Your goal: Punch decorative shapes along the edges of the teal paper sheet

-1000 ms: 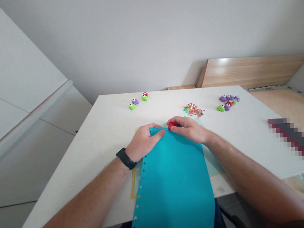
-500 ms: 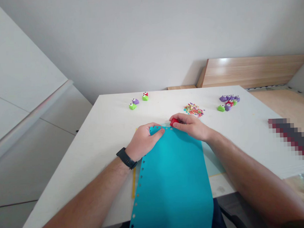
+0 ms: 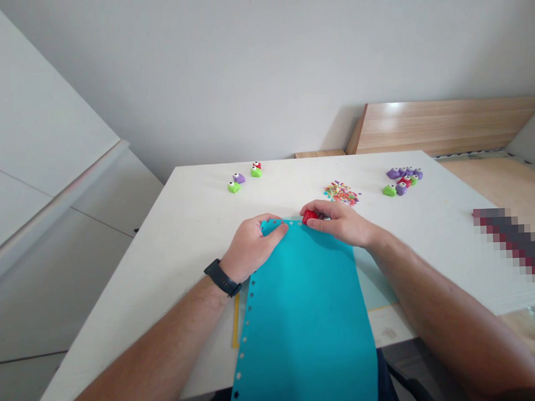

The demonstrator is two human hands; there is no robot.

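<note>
The left hand (image 3: 255,246), with a black watch (image 3: 221,278) on its wrist, rests on the far left corner of the teal sheet (image 3: 306,316). Its thumb lies on top of the paper and its fingers are curled together, pinning that corner to the white table (image 3: 185,227). The right hand (image 3: 342,224) holds the red punch (image 3: 311,216), with thumb and fingers closed around it. The punch is seated on the sheet's far edge, just right of the left thumb. The sheet lies lengthwise at the middle of the table's near edge and overhangs it toward the person. A row of small cut-outs runs down its left edge, and a shorter row runs along the far edge and ends just left of the punch. Compared with one second ago, the punch has shifted a short way right along the far edge and more cut-outs show behind it, while the left hand has kept its place. Judged from this, the far-edge row is being extended rightward, and most of that edge remains unpunched. A yellow strip (image 3: 235,327) and a pale sheet (image 3: 378,278) show from beneath the teal sheet. A confetti pile (image 3: 340,192) lies just beyond the right hand. One cluster of purple and green punches (image 3: 402,180) sits near the far right corner, and a smaller group of punches (image 3: 244,178) sits toward the far left corner.
</note>
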